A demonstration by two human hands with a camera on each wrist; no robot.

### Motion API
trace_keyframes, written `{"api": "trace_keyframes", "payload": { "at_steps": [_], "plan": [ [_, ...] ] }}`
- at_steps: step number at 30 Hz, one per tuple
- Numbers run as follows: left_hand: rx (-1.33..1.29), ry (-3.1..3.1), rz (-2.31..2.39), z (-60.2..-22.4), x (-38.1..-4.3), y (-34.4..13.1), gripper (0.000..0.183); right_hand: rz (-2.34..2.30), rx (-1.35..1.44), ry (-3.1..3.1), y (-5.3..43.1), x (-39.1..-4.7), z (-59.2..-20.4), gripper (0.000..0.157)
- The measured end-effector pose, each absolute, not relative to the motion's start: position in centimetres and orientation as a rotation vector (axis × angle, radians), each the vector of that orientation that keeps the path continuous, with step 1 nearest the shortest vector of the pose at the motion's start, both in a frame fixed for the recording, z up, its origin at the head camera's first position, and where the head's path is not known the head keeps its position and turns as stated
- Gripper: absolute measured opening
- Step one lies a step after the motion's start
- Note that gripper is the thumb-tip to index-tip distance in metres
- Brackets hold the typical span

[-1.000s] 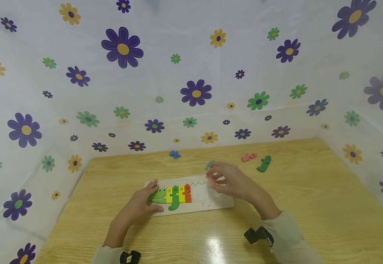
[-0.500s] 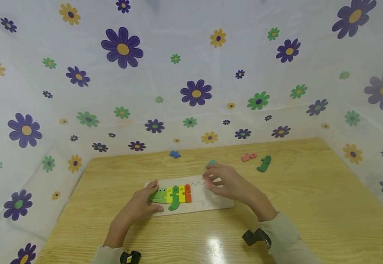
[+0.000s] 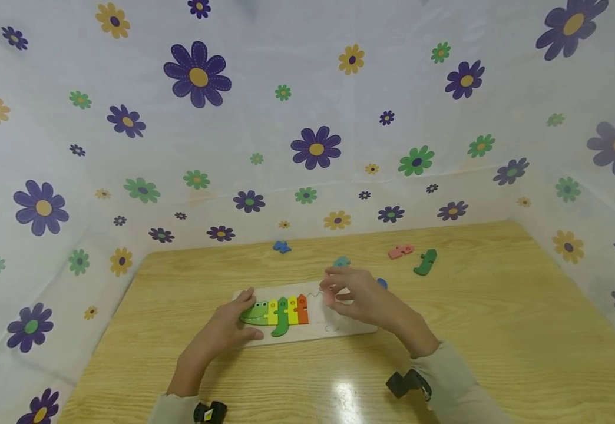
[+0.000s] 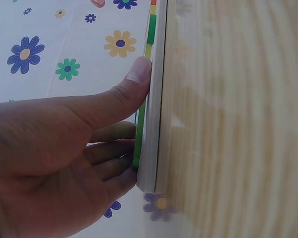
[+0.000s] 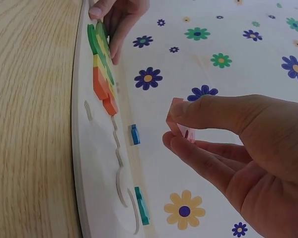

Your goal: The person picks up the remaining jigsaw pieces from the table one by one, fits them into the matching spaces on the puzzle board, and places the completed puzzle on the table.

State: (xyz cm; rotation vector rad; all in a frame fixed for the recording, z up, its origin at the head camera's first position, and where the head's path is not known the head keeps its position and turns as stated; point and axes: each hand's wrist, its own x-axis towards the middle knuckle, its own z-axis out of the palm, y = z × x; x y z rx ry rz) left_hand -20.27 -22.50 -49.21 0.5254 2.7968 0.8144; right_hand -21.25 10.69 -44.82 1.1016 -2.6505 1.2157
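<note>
A pale wooden puzzle board (image 3: 315, 333) lies on the table, with a crocodile head piece (image 3: 255, 315) and green, yellow and orange numbered pieces (image 3: 302, 310) set in its left part. My left hand (image 3: 228, 325) rests on the board's left end, thumb and fingers spread around the crocodile head. In the left wrist view, the thumb (image 4: 136, 74) presses at the board's face. My right hand (image 3: 368, 297) pinches a pink puzzle piece (image 5: 175, 115) between thumb and fingers, raised over the bare recess right of the orange piece.
Behind the board lie a blue piece (image 3: 281, 247), a teal piece (image 3: 341, 262), a pink piece (image 3: 400, 251) and a green leg-shaped piece (image 3: 425, 262). Another blue piece (image 3: 382, 284) shows partly behind my right hand. Flowered white sheeting (image 3: 254, 118) encloses the table's back and sides.
My right hand has moved a little left over the board with the pink piece, uncovering more of the teal piece and a blue piece behind it. My left hand has stayed put.
</note>
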Motion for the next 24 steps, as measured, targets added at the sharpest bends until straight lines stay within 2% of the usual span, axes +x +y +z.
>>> {"api": "trace_keyframes", "payload": {
  "at_steps": [6,18,24],
  "plan": [
    [0.537,2.807,0.806,-49.5,-20.4,-22.7,0.083,1.214,1.088,-2.656,10.2,-21.3,-45.1,0.029],
    [0.543,2.805,0.811,-49.6,-20.4,-22.7,0.083,1.245,1.115,-2.665,9.9,-21.4,-46.0,0.02],
    [0.516,2.808,0.806,-49.4,-20.2,-22.6,0.083,1.274,1.139,-2.643,9.8,-21.6,-46.6,0.025]
  ]
}}
